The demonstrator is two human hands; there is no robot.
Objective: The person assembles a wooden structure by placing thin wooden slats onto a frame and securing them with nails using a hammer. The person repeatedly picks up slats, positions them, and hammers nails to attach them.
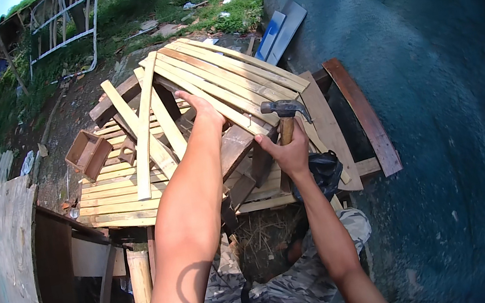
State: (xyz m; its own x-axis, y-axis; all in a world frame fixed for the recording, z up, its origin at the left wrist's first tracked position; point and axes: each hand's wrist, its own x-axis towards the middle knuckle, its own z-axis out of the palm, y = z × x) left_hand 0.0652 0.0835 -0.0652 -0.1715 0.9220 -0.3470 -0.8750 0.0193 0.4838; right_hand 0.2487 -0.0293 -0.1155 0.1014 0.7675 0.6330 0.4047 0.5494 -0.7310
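Observation:
My right hand [291, 151] is closed round the wooden handle of a claw hammer [284, 108], its metal head upward beside the near end of a pale slat [208, 93]. The thumb reaches out to that slat's end. Along the slat's left edge lies my left hand [204, 108], gripping it; some of its fingers are hidden. A small nail [249, 119] appears to stand near the slat's end. Several similar slats [235, 64] lie side by side over a dark wooden frame [235, 148].
Loose slats [146, 125] cross at the left on a slatted bench [114, 200]. A small wooden box [88, 154] sits there. A black bag [325, 170] is beside my right wrist. A blue-green wall [428, 122] closes off the right; a weathered board [10, 264] stands at left.

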